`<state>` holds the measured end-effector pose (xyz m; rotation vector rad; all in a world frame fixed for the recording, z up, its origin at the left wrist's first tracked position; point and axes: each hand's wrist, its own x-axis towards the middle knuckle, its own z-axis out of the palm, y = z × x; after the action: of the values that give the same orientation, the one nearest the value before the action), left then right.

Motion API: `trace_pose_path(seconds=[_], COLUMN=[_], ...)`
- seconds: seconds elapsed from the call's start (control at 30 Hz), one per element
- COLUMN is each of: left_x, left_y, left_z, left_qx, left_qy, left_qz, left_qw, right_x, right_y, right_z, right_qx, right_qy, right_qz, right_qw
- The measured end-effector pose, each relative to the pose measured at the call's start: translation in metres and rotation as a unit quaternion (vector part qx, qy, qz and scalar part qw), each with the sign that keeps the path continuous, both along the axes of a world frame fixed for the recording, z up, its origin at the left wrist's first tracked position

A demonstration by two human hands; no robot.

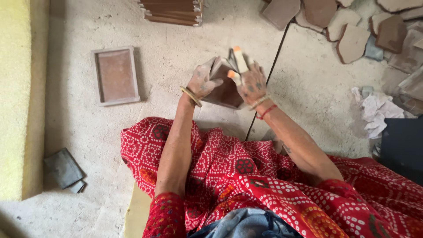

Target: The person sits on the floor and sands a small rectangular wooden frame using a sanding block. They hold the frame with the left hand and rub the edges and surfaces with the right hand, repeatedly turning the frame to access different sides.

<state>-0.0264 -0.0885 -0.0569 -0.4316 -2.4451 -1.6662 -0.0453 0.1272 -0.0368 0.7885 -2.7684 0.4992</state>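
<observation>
Slate tile (225, 90), dark brown and roughly rectangular, is held tilted above the floor between both hands, in front of the person's lap; the left hand (203, 80) clasps its left edge, fingers curled over the top and thumb beneath, which appears to steady the piece at a working angle; the right hand (253, 83) is pressed against the right edge, and its fingers pinch a short white stick with an orange tip (239, 59), held upright above the tile; a second orange-tipped end shows just below it, and whether that is a separate stick cannot be told; both hands are dusted with grey powder; a bangle sits on the left wrist, beads and a red thread on the right.

Red patterned cloth (264, 180) covers the lap directly below the forearms; the floor (308, 97) is pale, dusty concrete crossed by a dark joint line that runs under the tile.

A framed slate (115, 76) lies flat on the floor, well apart to the left; a stack of similar frames (172, 11) stands at the top edge; loose brown stone pieces (348, 26) are heaped at upper right, near a crumpled white rag (374, 110); a small dark pad (63, 168) lies at lower left, beside a yellow mat (17, 97).
</observation>
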Motion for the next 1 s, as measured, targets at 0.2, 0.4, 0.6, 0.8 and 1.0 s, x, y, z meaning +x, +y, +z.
trace_pose_path(seconds=[0.2,0.4,0.6,0.8,1.0], left_x=[0.002,0.014,0.026,0.029,0.027], left_y=[0.01,0.009,0.0,0.004,0.006], left_z=[0.018,0.007,0.022,0.021,-0.009], left_qx=[-0.047,-0.033,-0.006,0.056,0.346], left_qy=[-0.073,-0.017,-0.019,-0.026,-0.178], left_qz=[-0.019,0.017,0.037,0.026,-0.052], left_qw=[0.996,0.999,0.999,0.998,0.92], right_x=[0.003,0.001,-0.003,-0.004,0.014], right_y=[-0.026,-0.064,0.007,0.005,-0.086], right_z=[0.001,0.0,-0.05,-0.059,-0.003], right_qx=[0.034,-0.059,-0.071,0.067,-0.052], right_qy=[0.1,0.028,-0.125,0.125,0.108], right_qz=[-0.026,0.043,-0.123,-0.099,0.032], right_qw=[0.994,0.997,0.982,0.985,0.992])
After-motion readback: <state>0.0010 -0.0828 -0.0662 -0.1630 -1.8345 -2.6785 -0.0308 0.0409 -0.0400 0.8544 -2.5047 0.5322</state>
